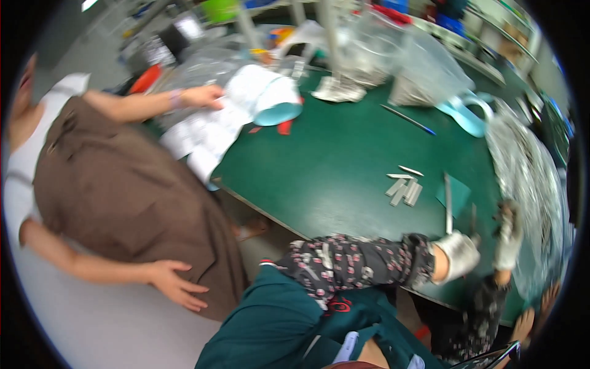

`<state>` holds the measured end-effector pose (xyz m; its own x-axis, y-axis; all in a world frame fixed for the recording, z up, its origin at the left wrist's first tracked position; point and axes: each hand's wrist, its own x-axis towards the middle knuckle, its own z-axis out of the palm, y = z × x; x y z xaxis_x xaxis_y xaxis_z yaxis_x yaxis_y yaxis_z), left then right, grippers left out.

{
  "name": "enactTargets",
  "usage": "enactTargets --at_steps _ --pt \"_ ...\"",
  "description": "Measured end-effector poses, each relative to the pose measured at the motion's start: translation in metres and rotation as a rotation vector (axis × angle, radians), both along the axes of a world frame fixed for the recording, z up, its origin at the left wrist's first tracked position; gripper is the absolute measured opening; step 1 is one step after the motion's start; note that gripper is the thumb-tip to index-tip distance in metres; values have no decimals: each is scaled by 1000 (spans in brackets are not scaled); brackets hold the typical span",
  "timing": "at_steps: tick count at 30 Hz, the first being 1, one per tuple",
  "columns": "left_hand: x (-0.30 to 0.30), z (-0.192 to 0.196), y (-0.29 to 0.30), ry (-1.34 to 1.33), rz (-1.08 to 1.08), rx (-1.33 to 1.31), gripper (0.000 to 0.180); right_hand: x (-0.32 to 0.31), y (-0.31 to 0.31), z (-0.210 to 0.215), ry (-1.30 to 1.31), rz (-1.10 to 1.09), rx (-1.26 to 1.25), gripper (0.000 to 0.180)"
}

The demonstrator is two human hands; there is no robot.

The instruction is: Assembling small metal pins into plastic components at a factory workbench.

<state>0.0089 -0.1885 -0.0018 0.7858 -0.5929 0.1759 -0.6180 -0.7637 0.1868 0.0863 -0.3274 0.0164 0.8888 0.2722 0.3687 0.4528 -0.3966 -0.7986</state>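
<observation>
My left hand (460, 255), in a white glove, is closed at the near right part of the green table. A long thin grey metal tool (448, 206) sticks up from its fingers; its exact kind is blurred. Beside it, my right hand (508, 237), in a soiled glove, has its fingers stretched out with nothing visible in them. A small green sheet (456, 194) lies under the tool. Left of that lie several small grey flat bars (404, 192) in a loose group, with two thin pointed pieces (410, 171) at their far side.
A person in a brown apron (129, 197) stands at left, one hand on white papers (212, 132) by a white roll (264, 92). A pen (408, 119), filled clear bags (427, 71) and plastic sheeting (525, 178) lie around. Another person's hand (525, 323) shows at lower right.
</observation>
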Motion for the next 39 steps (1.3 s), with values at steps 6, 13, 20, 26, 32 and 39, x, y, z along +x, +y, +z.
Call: enactTargets --at_steps 6,13,20,26,32,39 --pt "-19 40 48 47 146 -279 12 -17 23 16 151 135 117 19" --pt "-20 17 131 -70 340 -953 22 -61 116 31 -153 233 -235 51" --pt "-28 0 197 423 478 -1831 24 -65 188 20 -110 288 -386 16" --pt "-30 0 192 477 519 -1639 23 -63 193 -1 -21 218 -555 21" --pt "-29 -4 182 529 561 -1468 30 -46 189 -31 209 250 -58 22" --pt "-27 -18 186 424 628 -1483 32 -54 191 -11 703 439 422 15"
